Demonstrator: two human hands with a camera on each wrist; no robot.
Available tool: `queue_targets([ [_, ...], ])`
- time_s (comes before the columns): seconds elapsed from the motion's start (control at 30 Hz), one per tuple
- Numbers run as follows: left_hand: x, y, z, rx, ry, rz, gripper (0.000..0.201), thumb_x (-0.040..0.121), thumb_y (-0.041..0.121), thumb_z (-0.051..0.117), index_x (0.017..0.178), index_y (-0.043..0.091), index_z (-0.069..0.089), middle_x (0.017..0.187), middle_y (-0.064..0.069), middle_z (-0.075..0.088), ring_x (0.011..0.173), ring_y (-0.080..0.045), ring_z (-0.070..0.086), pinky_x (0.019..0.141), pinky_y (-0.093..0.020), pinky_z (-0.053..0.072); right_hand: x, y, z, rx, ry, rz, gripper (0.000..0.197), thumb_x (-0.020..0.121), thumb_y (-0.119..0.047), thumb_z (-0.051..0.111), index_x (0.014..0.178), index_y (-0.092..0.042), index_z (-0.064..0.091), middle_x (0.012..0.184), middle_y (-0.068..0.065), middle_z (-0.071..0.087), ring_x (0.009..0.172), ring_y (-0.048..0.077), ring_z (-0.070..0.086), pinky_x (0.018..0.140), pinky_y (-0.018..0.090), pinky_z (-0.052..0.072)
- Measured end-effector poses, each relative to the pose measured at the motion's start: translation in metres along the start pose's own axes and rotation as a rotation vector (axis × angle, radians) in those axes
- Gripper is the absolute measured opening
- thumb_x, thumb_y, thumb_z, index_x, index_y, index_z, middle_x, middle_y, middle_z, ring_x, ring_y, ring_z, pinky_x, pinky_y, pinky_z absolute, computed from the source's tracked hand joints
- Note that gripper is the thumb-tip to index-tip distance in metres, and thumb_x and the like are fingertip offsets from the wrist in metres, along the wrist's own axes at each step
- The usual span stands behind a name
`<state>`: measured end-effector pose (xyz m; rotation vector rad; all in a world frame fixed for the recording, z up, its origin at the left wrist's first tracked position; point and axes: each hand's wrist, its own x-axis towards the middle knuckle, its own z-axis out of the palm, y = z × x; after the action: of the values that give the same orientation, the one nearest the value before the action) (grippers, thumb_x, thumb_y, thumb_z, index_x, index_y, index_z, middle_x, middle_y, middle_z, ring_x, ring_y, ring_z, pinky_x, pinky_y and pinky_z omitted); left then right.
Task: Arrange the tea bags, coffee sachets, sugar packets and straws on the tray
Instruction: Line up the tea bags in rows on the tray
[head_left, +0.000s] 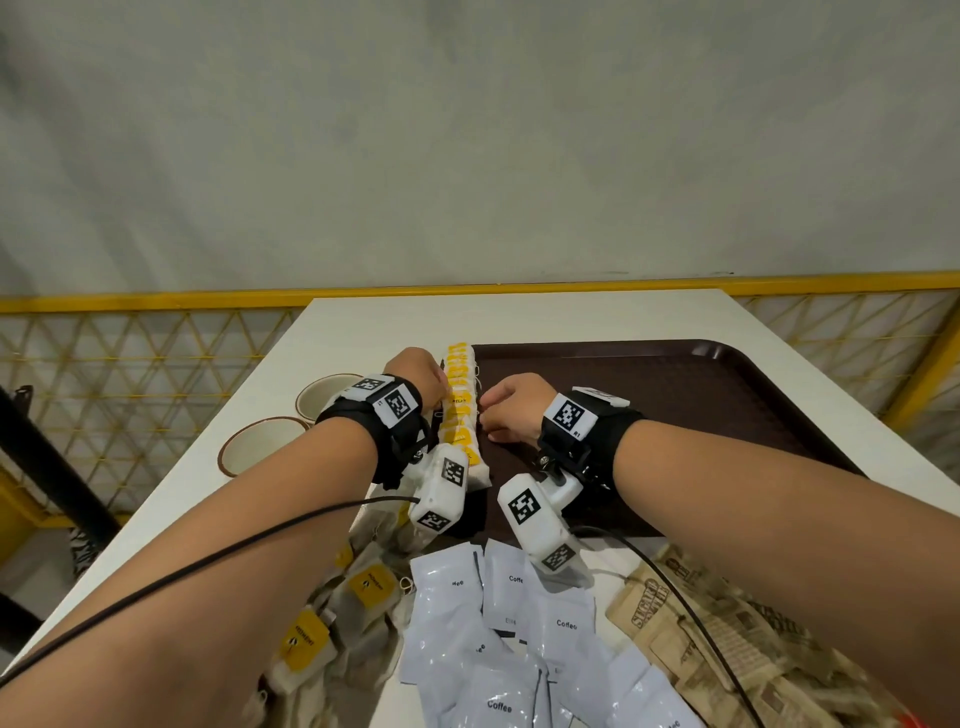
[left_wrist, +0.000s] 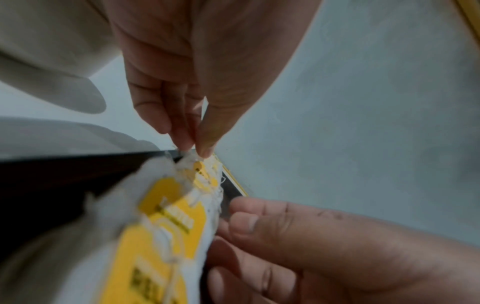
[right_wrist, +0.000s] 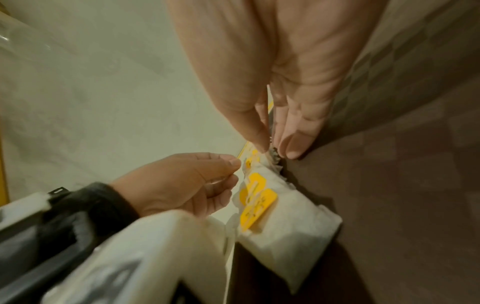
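Note:
A row of white tea bags (head_left: 460, 415) with yellow tags stands along the left edge of the dark brown tray (head_left: 685, 395). My left hand (head_left: 436, 387) is at the row's left side. In the left wrist view its thumb and fingertips (left_wrist: 202, 151) pinch the top of a tea bag (left_wrist: 207, 164). My right hand (head_left: 485, 415) is on the tray at the row's right side. In the right wrist view its thumb and fingers (right_wrist: 293, 150) close on the frilled edge of the tea bags (right_wrist: 275, 162). Loose tea bags (head_left: 363, 587), white coffee sachets (head_left: 498, 623) and brown sugar packets (head_left: 670, 613) lie on the table near me.
Two cream cups (head_left: 324, 397) (head_left: 260, 447) stand on the white table (head_left: 519, 317) left of the tray. Most of the tray surface right of the row is bare. A yellow mesh fence (head_left: 130, 364) runs behind the table. A black cable (head_left: 208, 561) hangs from my left wrist.

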<state>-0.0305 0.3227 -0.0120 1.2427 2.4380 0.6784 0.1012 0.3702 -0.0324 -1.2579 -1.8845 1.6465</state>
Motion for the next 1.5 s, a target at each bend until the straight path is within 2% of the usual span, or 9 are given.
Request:
queue_targets([
  [0.1,-0.005,-0.005,-0.003,-0.017,-0.036,-0.017,0.013,0.087,0.008,0.063,0.096,0.004,0.072,0.069,-0.004,0.06,0.077,-0.021,0.061,0.08,-0.032,0.053,0.0,-0.001,0.001,-0.032,0.02,0.016,0.022,0.085,0.001,0.067,0.069,-0.008,0.055,0.07,0.012,0.057,0.067,0.022,0.057,0.073,0.034,0.055],
  [0.2,-0.012,-0.008,-0.003,-0.027,-0.063,-0.033,0.012,0.086,0.005,0.064,0.095,0.005,0.072,0.063,0.0,0.056,0.062,-0.014,0.054,0.066,-0.027,0.051,0.0,-0.005,0.004,-0.07,0.021,0.016,0.024,0.086,0.0,0.066,0.07,-0.009,0.052,0.066,0.011,0.057,0.061,0.02,0.056,0.06,0.027,0.052],
  [0.5,-0.019,-0.014,0.002,-0.046,-0.085,-0.031,0.025,0.084,0.012,0.069,0.108,0.004,0.068,0.106,-0.016,0.068,0.096,-0.027,0.066,0.086,-0.036,0.054,0.001,-0.014,0.009,-0.129,0.015,-0.032,0.027,0.08,0.007,0.07,0.076,-0.012,0.051,0.066,0.012,0.062,0.057,0.02,0.06,0.052,0.027,0.053],
  [0.63,-0.019,-0.013,-0.001,-0.036,-0.049,-0.006,0.019,0.084,0.008,0.066,0.103,0.005,0.067,0.104,-0.015,0.068,0.089,-0.027,0.065,0.081,-0.036,0.055,0.002,-0.016,0.007,-0.117,0.022,0.004,0.024,0.084,0.007,0.064,0.077,-0.011,0.05,0.067,0.014,0.061,0.056,0.02,0.059,0.053,0.026,0.053],
  [0.8,-0.026,-0.015,-0.006,0.0,-0.125,-0.013,0.018,0.089,0.014,0.064,0.101,0.001,0.069,0.084,-0.011,0.061,0.071,-0.021,0.056,0.056,-0.025,0.048,-0.006,-0.014,0.003,-0.168,-0.073,0.066,0.025,0.092,-0.005,0.06,0.069,-0.006,0.049,0.068,0.012,0.056,0.062,0.02,0.055,0.062,0.028,0.049],
  [0.93,-0.03,-0.018,-0.007,0.013,-0.169,-0.008,0.021,0.089,0.016,0.064,0.105,0.004,0.069,0.084,-0.009,0.061,0.061,-0.014,0.052,0.056,-0.023,0.046,-0.013,-0.002,0.004,-0.154,-0.09,-0.048,0.027,0.078,0.003,0.074,0.066,-0.009,0.053,0.066,0.01,0.059,0.062,0.019,0.06,0.06,0.027,0.055],
  [1.23,-0.033,-0.014,-0.008,-0.021,-0.218,-0.027,0.014,0.094,0.012,0.055,0.103,0.008,0.064,0.072,-0.001,0.052,0.06,-0.011,0.048,0.051,-0.019,0.041,-0.016,0.002,0.01,-0.106,-0.018,-0.085,0.033,0.075,0.013,0.071,0.068,-0.012,0.049,0.068,0.01,0.056,0.057,0.02,0.059,0.061,0.032,0.057],
  [1.37,-0.03,-0.004,-0.013,0.042,-0.193,0.006,0.02,0.093,0.012,0.056,0.108,0.004,0.066,0.075,-0.003,0.054,0.063,-0.013,0.049,0.047,-0.018,0.036,-0.017,-0.004,0.008,-0.103,-0.014,-0.046,0.03,0.081,0.005,0.07,0.064,-0.009,0.05,0.066,0.011,0.057,0.059,0.02,0.057,0.066,0.033,0.055],
  [1.5,-0.024,0.003,-0.014,0.126,-0.212,0.006,0.022,0.092,0.011,0.057,0.112,0.005,0.065,0.091,-0.005,0.056,0.076,-0.016,0.053,0.051,-0.017,0.037,-0.021,-0.009,0.002,-0.158,-0.09,-0.013,0.028,0.082,-0.006,0.073,0.065,-0.008,0.052,0.065,0.009,0.056,0.057,0.016,0.053,0.058,0.026,0.05],
])
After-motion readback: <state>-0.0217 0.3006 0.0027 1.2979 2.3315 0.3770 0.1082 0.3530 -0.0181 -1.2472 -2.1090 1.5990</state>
